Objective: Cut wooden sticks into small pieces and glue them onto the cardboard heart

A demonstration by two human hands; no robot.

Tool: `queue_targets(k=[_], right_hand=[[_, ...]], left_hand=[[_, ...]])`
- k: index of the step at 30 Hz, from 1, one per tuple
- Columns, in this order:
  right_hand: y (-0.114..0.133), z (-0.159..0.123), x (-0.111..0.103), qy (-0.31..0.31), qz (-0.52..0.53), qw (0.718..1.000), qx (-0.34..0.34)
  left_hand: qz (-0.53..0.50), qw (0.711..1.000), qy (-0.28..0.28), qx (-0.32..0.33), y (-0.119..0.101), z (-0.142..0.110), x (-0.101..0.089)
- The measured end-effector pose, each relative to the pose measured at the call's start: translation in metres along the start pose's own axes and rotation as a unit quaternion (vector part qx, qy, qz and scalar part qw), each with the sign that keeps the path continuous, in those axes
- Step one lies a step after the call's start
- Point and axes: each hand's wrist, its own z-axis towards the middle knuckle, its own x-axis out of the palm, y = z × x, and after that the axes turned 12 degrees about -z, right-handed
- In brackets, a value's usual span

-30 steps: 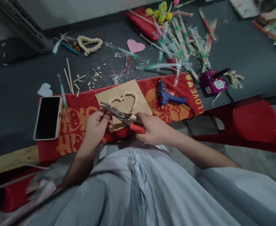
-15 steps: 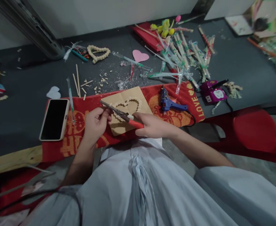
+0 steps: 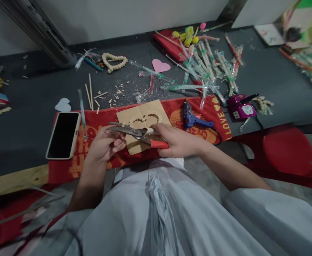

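Note:
My right hand (image 3: pixel 176 140) is closed round the red handles of a pair of cutters (image 3: pixel 134 132), whose metal jaws point left. Just under those jaws my left hand (image 3: pixel 104 145) is curled with its fingertips pinched; what it holds is too small to name. Behind both hands a brown card (image 3: pixel 133 115) lies on a red towel (image 3: pixel 198 131), and a heart outline made of small wooden bits (image 3: pixel 145 119) sits on the card.
A phone (image 3: pixel 63 135) lies face up at the towel's left end, a blue glue gun (image 3: pixel 194 119) to the right. Farther back are loose sticks (image 3: pixel 90 92), wood chips, another stick heart (image 3: pixel 114 61), a pink paper heart (image 3: pixel 160 65), several wrapped sticks (image 3: pixel 211 60) and a red stool (image 3: pixel 286 149).
The cutters have dropped to a flatter angle and shifted slightly toward me. My left hand has lowered beneath the jaws. The view has tilted up a little.

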Motion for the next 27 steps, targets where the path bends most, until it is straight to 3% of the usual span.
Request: queue_targets(k=[5,12,19,23,27], right_hand=[[0.009,-0.002,-0.005,0.028,-0.023,0.998,0.044],[0.016,-0.004,-0.002,0.033,-0.057,0.995,0.075],[0.01,-0.005,-0.011,0.058,-0.018,0.998,0.022],[0.005,-0.007,-0.013,0.065,0.001,0.998,0.003],[0.004,-0.008,-0.012,0.051,0.007,0.999,-0.005]], left_hand=[[-0.002,1.0,0.003,-0.02,0.001,0.001,-0.001],[-0.001,1.0,-0.019,0.011,0.004,0.002,0.0],[-0.042,0.998,0.033,-0.025,0.005,0.002,-0.006],[-0.063,0.995,0.083,-0.009,0.003,-0.001,-0.006],[-0.053,0.995,0.087,0.023,0.003,-0.005,-0.003]])
